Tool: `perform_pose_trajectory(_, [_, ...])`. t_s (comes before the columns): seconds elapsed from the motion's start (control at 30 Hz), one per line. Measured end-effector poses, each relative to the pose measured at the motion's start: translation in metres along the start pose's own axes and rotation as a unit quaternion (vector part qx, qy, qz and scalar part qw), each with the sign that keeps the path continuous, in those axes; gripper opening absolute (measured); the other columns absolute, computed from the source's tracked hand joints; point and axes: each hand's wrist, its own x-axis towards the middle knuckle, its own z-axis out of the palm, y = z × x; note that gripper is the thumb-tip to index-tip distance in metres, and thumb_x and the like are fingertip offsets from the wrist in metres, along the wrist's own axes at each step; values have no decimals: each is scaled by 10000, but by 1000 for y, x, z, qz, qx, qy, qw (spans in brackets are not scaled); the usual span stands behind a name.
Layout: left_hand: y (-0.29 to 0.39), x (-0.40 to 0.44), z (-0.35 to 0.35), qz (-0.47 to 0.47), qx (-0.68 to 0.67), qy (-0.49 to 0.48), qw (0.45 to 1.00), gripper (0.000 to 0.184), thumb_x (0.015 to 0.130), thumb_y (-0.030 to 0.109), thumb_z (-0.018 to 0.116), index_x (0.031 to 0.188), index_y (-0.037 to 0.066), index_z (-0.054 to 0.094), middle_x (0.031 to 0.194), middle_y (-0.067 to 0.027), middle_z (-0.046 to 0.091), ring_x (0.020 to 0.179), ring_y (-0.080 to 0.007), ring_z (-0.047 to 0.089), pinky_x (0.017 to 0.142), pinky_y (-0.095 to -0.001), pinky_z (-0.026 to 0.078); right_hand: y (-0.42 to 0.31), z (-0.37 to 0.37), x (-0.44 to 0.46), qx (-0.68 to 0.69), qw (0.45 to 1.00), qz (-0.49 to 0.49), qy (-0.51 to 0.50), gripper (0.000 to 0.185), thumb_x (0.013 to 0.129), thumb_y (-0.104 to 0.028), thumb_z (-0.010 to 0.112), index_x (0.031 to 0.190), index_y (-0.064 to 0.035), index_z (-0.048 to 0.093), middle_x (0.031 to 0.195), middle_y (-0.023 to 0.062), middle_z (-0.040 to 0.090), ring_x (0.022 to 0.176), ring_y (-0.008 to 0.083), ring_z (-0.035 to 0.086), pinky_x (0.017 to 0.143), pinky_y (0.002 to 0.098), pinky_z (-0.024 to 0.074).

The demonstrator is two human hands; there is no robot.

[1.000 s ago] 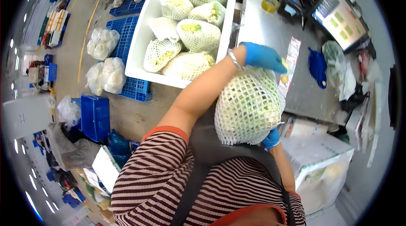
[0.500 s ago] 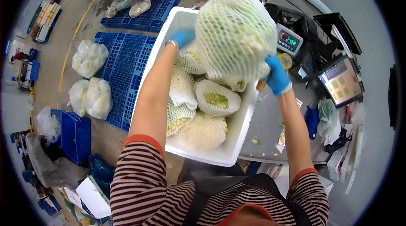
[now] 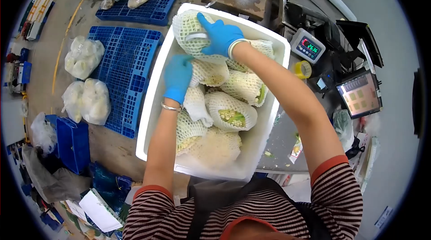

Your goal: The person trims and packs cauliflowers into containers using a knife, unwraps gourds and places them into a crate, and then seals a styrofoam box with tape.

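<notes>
Several cauliflowers in white foam netting lie in a white foam box (image 3: 280, 60). At its far left corner a large netted cauliflower (image 3: 186, 24) sits among the others. My right hand (image 3: 222, 37), in a blue glove, grips its right side, index finger stretched along the netting. My left hand (image 3: 178, 78), also blue-gloved, is at the near side of that cauliflower by the box's left wall; its fingers are blurred. Closer to me are a netted cauliflower (image 3: 231, 112) with its florets showing and another cauliflower (image 3: 215, 148) at the near end.
A scale display (image 3: 308, 48) with lit digits, a yellow tape roll (image 3: 302, 69) and a touch screen (image 3: 360, 94) stand on the right. Bagged white produce (image 3: 86, 101) lies beside a blue pallet (image 3: 121, 65) on the left. A blue crate (image 3: 73, 143) is lower left.
The large netted cauliflower has gone from above the box's right side down into its far left corner, with my right hand. My left hand has come nearer to me. The scale digits have changed.
</notes>
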Motion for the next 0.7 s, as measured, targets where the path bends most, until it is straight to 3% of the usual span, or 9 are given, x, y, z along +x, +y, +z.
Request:
perform_pose_trajectory(0.03, [31,9,-12,-59,-76,128,987,155,871,107,596,958,64,718,936,-153,674,905,-318,657,833,-409,512,11,-3,6,11,1000,6,-17,1090,710,-457,790,1575,-231,167,1218,198,645,1115,337,636,908,447,537])
perform_pose_trajectory(0.1, [56,44,-26,39,-102,312,944,186,910,95,583,1047,38,694,1017,-125,674,892,-241,659,787,-371,520,25,-8,14,37,998,13,-42,1061,721,-444,770,1573,-227,176,1251,168,645,1099,343,641,897,453,535])
perform_pose_trajectory(0.17, [59,97,-18,156,-165,283,932,216,949,92,546,1117,32,666,1016,-142,661,906,-297,655,823,-381,517,35,0,21,54,998,-16,-10,1037,734,-435,759,1571,-223,184,1232,163,656,1077,341,650,884,455,537])
perform_pose_trajectory(0.23, [45,134,15,82,-184,176,964,237,936,91,530,1105,71,696,1036,-149,687,928,-296,663,851,-378,519,41,11,23,77,997,-26,5,1012,751,-428,742,1568,-211,187,1212,168,664,1044,350,660,874,449,541])
perform_pose_trajectory(0.33, [31,130,57,121,-137,228,956,262,887,43,521,1053,84,720,1052,-141,699,937,-311,664,851,-396,522,45,17,24,78,996,7,-37,1046,760,-441,734,1581,-220,125,1202,182,665,1051,374,654,893,461,533])
perform_pose_trajectory(0.37, [29,127,65,124,-146,254,948,266,889,37,514,1040,83,728,1054,-142,701,940,-307,665,849,-396,523,60,39,36,95,995,-36,12,1033,771,-436,727,1582,-247,117,1205,201,656,1024,372,666,857,458,560])
perform_pose_trajectory(0.47, [23,122,68,92,-239,237,937,287,914,46,487,1061,88,731,1043,-125,712,932,-281,674,837,-376,531,55,31,33,190,980,21,-52,987,799,-384,719,1577,-272,122,1242,214,631,917,342,700,662,426,642])
perform_pose_trajectory(0.53, [19,119,76,89,-230,253,936,273,930,83,500,1075,111,729,1041,-108,719,930,-259,682,817,-361,540,64,45,36,226,974,-2,-16,965,803,-355,717,1573,-281,140,1217,230,635,897,337,702,618,428,648])
perform_pose_trajectory(0.7, [19,117,102,127,-152,302,933,277,939,108,509,1094,132,737,1034,-92,730,895,-237,687,806,-341,539,92,98,52,202,973,-70,84,993,762,-396,760,1557,-144,221,1277,279,591,1085,419,633,929,470,519])
